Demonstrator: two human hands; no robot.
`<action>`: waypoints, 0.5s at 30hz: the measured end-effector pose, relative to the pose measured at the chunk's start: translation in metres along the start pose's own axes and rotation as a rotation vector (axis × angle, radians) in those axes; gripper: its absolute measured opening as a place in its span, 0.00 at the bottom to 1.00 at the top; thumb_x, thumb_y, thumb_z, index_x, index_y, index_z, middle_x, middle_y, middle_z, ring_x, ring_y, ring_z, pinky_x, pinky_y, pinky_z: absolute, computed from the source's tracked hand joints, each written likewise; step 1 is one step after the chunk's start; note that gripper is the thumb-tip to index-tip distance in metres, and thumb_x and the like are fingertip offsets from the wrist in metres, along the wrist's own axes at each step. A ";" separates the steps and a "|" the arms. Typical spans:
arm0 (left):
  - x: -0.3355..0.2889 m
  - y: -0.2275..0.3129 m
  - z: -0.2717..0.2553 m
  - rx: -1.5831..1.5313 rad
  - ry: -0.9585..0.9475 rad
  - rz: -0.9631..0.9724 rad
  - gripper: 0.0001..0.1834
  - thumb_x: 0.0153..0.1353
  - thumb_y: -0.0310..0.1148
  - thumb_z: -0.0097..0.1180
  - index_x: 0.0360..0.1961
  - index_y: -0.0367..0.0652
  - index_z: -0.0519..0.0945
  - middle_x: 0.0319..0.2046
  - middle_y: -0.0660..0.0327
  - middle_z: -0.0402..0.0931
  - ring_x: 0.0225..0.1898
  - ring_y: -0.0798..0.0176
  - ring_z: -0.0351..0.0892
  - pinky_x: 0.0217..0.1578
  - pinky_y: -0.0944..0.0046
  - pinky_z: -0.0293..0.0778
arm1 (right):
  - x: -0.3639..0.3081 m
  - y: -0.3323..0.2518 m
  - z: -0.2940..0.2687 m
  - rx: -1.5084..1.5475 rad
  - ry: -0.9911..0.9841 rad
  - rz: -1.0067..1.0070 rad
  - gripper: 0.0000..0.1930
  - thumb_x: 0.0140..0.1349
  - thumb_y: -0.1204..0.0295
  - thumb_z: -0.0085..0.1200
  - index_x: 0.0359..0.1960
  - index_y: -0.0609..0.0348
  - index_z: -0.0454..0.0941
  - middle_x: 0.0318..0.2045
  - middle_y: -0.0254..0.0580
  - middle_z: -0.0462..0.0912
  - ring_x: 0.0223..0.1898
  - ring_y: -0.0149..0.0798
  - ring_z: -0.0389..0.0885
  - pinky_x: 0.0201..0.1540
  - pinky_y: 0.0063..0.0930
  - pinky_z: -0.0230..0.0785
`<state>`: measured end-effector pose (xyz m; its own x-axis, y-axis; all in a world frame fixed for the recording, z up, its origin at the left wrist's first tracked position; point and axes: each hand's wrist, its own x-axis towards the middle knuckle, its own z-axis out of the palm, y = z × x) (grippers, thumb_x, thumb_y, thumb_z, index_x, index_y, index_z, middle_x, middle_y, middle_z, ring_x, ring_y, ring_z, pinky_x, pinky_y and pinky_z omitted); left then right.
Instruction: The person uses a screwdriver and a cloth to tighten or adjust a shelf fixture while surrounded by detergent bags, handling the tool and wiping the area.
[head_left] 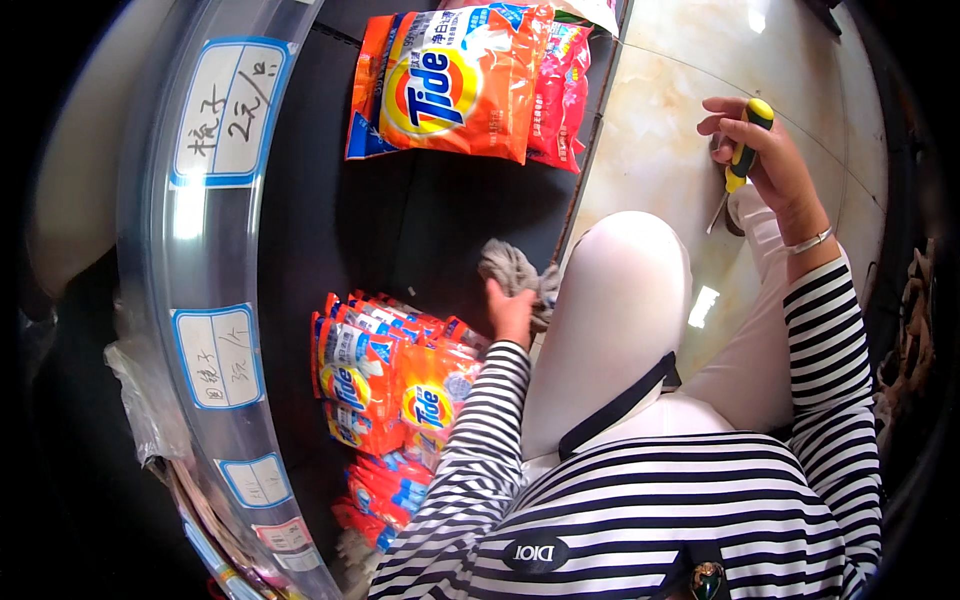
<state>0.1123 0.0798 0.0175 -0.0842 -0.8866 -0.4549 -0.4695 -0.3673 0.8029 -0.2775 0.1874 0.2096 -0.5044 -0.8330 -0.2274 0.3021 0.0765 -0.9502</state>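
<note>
Closed left hand (512, 315) is gripping a cloth (508, 264) at the shelf (470, 205)'s right edge.
Loosely curled right hand (776, 165) is holding a screwdriver (741, 160), best pointing clear of the right leg (762, 365).

Here's the grey cloth (508, 264), soft and bunched into crumpled folds, gripped in my left hand (511, 312) by the edge of the dark surface (460, 215)! And over in my right hand (779, 165), well apart from it, there's the screwdriver (742, 162), yellow and dark green on the handle, held aslant, its thin metal shaft pointing leftward and back toward me!
</note>
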 end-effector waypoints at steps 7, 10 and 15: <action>0.017 0.016 -0.075 0.804 0.170 -0.248 0.41 0.41 0.33 0.61 0.59 0.41 0.59 0.53 0.40 0.63 0.54 0.41 0.66 0.55 0.55 0.64 | -0.009 0.002 -0.023 -0.010 0.084 -0.033 0.19 0.52 0.68 0.55 0.44 0.65 0.74 0.33 0.43 0.80 0.24 0.24 0.73 0.31 0.15 0.68; 0.014 -0.001 -0.057 1.003 0.037 -0.367 0.43 0.41 0.35 0.61 0.59 0.38 0.54 0.53 0.38 0.62 0.54 0.38 0.65 0.57 0.54 0.62 | -0.008 0.005 -0.025 -0.009 0.070 -0.020 0.18 0.53 0.69 0.54 0.44 0.65 0.74 0.33 0.44 0.80 0.24 0.24 0.73 0.32 0.15 0.68; -0.034 0.013 0.024 0.698 0.144 -0.204 0.48 0.40 0.31 0.61 0.61 0.34 0.48 0.50 0.29 0.56 0.51 0.35 0.65 0.53 0.55 0.65 | -0.009 0.003 -0.025 0.022 0.060 0.001 0.16 0.53 0.70 0.54 0.43 0.65 0.74 0.33 0.43 0.80 0.24 0.25 0.74 0.32 0.16 0.68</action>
<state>0.0881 0.1118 0.0336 0.1581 -0.8657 -0.4749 -0.9172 -0.3069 0.2542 -0.2928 0.2087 0.2035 -0.5513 -0.7985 -0.2418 0.3201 0.0652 -0.9451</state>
